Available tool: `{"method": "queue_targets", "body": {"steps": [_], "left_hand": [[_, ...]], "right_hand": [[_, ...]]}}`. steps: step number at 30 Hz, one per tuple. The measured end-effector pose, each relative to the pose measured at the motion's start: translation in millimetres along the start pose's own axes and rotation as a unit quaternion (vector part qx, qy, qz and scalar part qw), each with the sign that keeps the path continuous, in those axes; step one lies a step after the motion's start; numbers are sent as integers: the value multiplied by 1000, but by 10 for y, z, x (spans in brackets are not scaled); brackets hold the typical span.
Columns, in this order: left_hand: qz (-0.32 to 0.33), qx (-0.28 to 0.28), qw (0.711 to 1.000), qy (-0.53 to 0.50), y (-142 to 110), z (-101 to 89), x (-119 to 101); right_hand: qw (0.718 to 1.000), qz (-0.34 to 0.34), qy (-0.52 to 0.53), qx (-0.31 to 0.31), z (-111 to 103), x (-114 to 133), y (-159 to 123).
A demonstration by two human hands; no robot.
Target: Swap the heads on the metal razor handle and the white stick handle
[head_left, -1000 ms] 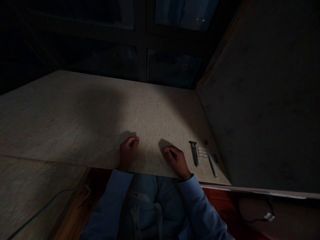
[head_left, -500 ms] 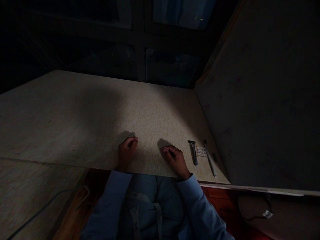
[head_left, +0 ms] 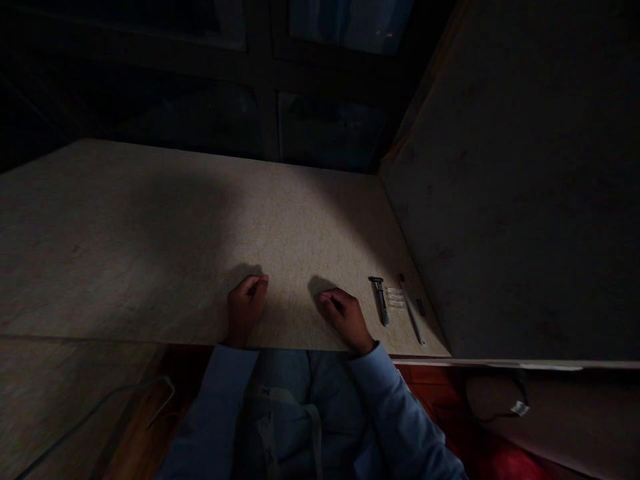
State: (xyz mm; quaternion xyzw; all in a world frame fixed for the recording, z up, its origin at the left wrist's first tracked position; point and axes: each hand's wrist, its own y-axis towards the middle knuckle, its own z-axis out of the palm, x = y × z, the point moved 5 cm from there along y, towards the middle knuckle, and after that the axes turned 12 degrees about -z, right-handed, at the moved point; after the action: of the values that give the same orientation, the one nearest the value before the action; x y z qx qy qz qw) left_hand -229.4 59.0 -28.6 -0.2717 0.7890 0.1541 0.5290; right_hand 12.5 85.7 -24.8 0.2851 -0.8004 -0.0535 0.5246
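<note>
Both are loosely clenched, my left hand (head_left: pixel 247 301) and right hand (head_left: pixel 345 316), nothing visible in them. Razor (head_left: pixel 381 303), packet (head_left: pixel 396 298) and toothbrush (head_left: pixel 413 312) lie on the tabletop (head_left: pixel 295 220) beyond my right, none picked up.

V. dim; light's prob. from behind, my left hand (head_left: pixel 247 303) & right hand (head_left: pixel 347 316) casting soft shadows (head_left: pixel 317 285) fwd on the tabletop (head_left: pixel 295 220). Window (head_left: pixel 330 130) nearly black (bar a few tiny glints (head_left: pixel 389 34)), detail smeary twd the left edge.
</note>
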Motion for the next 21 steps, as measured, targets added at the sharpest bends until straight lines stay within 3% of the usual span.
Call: {"method": "queue_targets", "body": {"steps": [21], "left_hand": [[8, -2, 1000, 2, 2, -4, -25]], "right_hand": [[1000, -5, 2, -5, -9, 2, -7]]}}
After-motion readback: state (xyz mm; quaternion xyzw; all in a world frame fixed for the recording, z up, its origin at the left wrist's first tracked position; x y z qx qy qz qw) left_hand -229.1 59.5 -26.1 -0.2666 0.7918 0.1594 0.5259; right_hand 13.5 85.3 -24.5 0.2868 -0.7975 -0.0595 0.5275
